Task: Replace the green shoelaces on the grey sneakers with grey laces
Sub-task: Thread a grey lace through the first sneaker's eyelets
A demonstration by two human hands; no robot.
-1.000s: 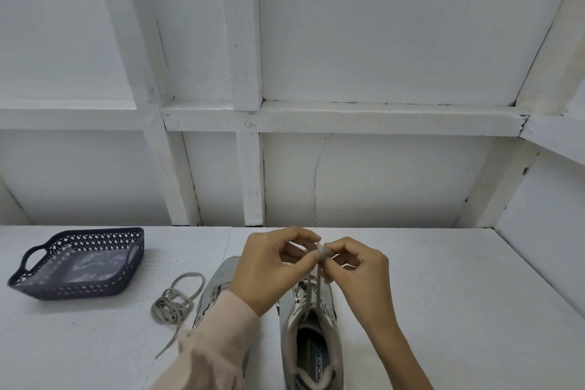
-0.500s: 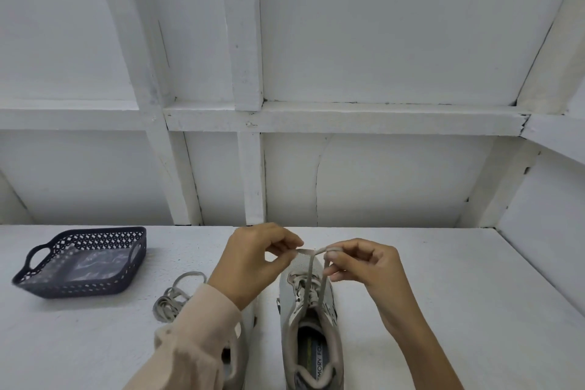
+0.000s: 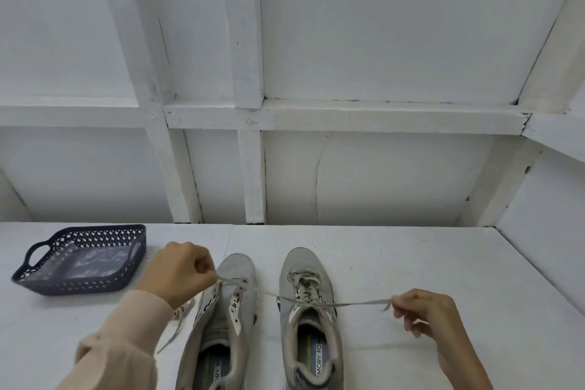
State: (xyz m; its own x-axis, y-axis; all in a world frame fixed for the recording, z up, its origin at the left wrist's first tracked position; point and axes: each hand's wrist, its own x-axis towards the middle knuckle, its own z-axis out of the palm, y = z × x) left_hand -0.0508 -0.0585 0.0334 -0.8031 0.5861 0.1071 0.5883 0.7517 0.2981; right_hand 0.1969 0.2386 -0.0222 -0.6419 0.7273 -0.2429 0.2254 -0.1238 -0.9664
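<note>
**A:** What lies around the shoes?

**B:** One dark perforated basket (image 3: 79, 287) stands on the white surface (image 3: 411, 256), well to the left of them. A crumpled clear plastic sheet (image 3: 91, 263) lies inside it. Behind the surface rises a white wall crossed by beams (image 3: 253, 117).

**A:** Does anything stand in the way?

**B:** The person's left sleeve (image 3: 126, 342) lies across a loose lace (image 3: 179, 324) just beside the left-hand sneaker (image 3: 235, 264), so only part of that lace shows.

**A:** Where is the grey lace?

**B:** The grey lace (image 3: 354, 303) is pulled taut sideways between the hands. It is threaded up the right-hand sneaker (image 3: 311, 266) and crosses over itself above the tongue. One end runs across the front of the left-hand sneaker.

**A:** And the hands?

**B:** The left hand (image 3: 182, 272) has its grip curled into a fist round one end of the lace. The right hand (image 3: 425, 310) pinches the other end between thumb and forefinger, its other fingers loosely bent.

**A:** The count?

**B:** Two sneakers, side by side with toes toward the wall. Two hands, two laces, one basket and one plastic sheet.
</note>
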